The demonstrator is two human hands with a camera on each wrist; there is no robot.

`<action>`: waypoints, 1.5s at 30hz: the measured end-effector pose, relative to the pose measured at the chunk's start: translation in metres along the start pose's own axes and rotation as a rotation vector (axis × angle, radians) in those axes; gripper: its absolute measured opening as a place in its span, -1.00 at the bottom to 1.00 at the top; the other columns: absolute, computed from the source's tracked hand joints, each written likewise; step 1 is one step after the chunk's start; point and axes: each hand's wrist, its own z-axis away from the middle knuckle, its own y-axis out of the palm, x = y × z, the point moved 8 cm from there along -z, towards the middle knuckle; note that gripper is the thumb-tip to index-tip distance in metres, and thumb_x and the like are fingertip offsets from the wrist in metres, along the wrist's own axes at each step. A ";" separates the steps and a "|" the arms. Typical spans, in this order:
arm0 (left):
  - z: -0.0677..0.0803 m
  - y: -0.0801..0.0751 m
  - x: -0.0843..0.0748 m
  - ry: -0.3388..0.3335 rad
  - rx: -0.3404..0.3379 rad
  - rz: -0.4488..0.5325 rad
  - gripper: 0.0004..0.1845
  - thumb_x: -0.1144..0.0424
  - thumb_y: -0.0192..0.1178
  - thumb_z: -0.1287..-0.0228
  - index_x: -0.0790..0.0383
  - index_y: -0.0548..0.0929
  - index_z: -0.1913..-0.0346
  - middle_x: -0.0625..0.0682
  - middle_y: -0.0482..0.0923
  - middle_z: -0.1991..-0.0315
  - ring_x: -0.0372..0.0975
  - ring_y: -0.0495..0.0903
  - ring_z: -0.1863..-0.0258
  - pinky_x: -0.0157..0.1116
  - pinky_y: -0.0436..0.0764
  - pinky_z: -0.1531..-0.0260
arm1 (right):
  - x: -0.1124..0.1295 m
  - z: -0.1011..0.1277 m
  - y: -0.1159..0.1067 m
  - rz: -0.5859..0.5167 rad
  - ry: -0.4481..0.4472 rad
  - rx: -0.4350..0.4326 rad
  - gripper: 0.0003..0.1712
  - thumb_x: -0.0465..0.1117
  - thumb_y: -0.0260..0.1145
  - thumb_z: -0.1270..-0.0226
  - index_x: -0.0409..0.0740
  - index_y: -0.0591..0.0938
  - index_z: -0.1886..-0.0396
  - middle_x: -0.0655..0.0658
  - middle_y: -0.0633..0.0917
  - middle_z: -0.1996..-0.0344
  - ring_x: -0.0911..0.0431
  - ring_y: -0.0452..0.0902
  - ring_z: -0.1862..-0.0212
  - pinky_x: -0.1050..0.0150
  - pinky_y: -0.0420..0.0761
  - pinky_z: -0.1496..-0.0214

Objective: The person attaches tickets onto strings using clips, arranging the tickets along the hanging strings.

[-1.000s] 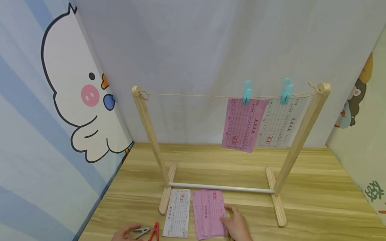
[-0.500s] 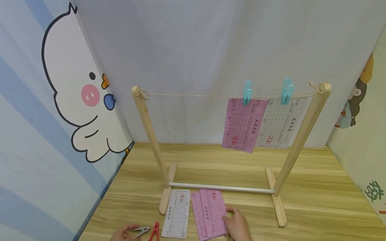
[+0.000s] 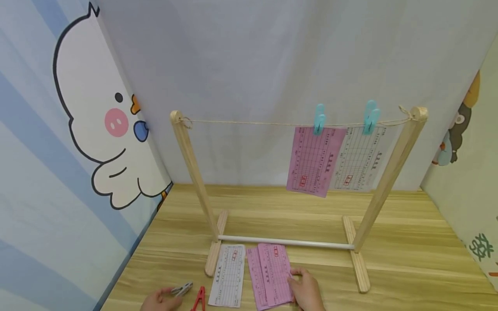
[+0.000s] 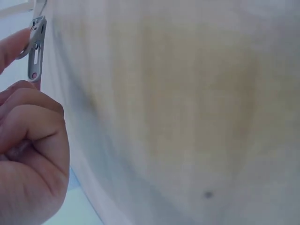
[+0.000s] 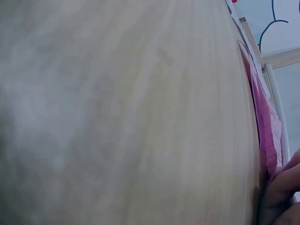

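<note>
At the near edge of the pale wooden desk (image 3: 389,242), the left hand (image 3: 157,300) pinches a small grey metal clip (image 3: 181,290) beside a red clip (image 3: 199,299), while the right hand (image 3: 308,291) presses relaxed fingers on the stack of pink paper slips (image 3: 268,274).

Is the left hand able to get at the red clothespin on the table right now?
Probably yes. The red clothespin lies on the table just beside the left hand, with nothing between them. But that hand already pinches a grey clothespin, so it would likely need to free its fingers first.
</note>
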 end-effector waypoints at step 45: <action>0.036 0.002 -0.111 0.240 -0.041 0.059 -0.30 0.03 0.37 -0.22 0.39 0.42 -0.29 -0.08 0.27 0.49 -0.28 0.22 0.55 -0.33 0.32 0.44 | -0.003 -0.003 -0.018 -0.186 0.032 -0.101 -0.79 -0.31 0.43 -0.17 -0.39 0.70 0.27 0.04 0.60 0.63 0.24 0.35 0.70 0.37 0.45 0.68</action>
